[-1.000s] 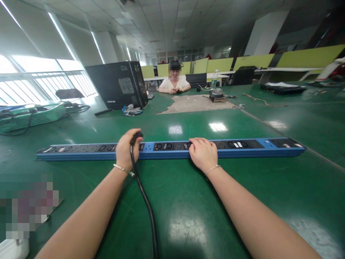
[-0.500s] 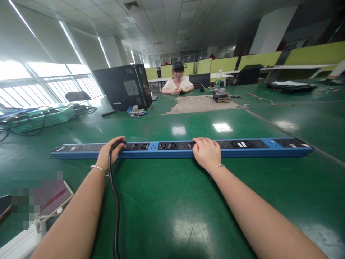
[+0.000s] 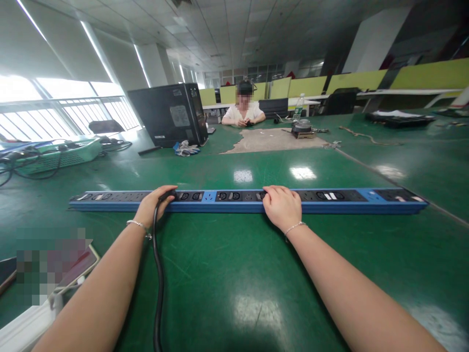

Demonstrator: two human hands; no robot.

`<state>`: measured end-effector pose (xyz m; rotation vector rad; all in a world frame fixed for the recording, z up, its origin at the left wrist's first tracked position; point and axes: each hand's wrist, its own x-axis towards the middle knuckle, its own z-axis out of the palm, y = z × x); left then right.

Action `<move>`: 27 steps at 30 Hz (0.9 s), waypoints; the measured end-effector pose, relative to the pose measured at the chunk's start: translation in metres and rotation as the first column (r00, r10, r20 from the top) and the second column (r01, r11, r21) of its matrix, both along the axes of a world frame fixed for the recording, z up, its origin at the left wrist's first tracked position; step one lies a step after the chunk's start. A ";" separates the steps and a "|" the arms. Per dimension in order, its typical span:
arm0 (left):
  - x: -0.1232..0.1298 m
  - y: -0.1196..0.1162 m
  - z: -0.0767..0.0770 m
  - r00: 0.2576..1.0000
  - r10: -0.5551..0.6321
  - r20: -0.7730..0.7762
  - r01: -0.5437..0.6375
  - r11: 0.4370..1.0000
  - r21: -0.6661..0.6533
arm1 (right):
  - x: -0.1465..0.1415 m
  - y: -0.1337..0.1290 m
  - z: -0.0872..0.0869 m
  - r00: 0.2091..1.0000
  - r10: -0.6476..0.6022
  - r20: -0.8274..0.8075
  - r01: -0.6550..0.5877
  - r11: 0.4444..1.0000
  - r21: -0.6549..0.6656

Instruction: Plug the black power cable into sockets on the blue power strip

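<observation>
The glossy green table [image 3: 208,274] extends under and beyond both hands. On it, the long blue power strip with black socket panels [image 3: 220,208] lies crosswise beneath the left hand [image 3: 154,205] and the right hand [image 3: 283,209], projecting past each. The black box-shaped computer tower [image 3: 168,115] stands beyond the left hand; the pale green plastic basket [image 3: 78,155], holding dark cables, sits farther left. The thick black cable [image 3: 158,278] runs from the left hand toward the wearer, crossing the surface between the forearms. The right hand lies over the strip, fingers bent, covering some sockets; its clamping force cannot be determined. The grey-and-blue work gloves [image 3: 186,148] lie beyond the left hand. The left hand grasps the small black plug [image 3: 169,195] at the strip; its seating is hidden.
</observation>
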<state>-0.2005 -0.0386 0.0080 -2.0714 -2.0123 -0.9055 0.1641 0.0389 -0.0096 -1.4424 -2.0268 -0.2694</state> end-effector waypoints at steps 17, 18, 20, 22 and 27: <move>0.003 -0.002 -0.008 0.999 0.045 0.012 -0.045 0.997 0.058 | 0.002 0.000 0.000 1.000 0.011 0.003 -0.011 1.000 -0.020; 0.003 -0.002 -0.007 0.998 0.057 0.019 -0.057 0.997 0.049 | 0.002 0.000 0.000 1.000 0.010 0.003 -0.010 1.000 -0.019; 0.004 -0.002 -0.007 0.998 0.060 0.027 -0.061 0.998 0.030 | 0.001 0.000 0.001 1.000 0.008 0.003 -0.007 1.000 -0.013; 0.006 -0.003 -0.009 0.998 0.054 0.031 -0.055 0.998 0.032 | 0.001 0.000 0.000 1.000 0.005 0.004 -0.005 1.000 -0.005; 0.007 -0.003 -0.009 0.992 0.086 0.087 -0.095 0.989 0.113 | 0.002 0.001 0.000 1.000 0.004 0.009 -0.004 1.000 0.002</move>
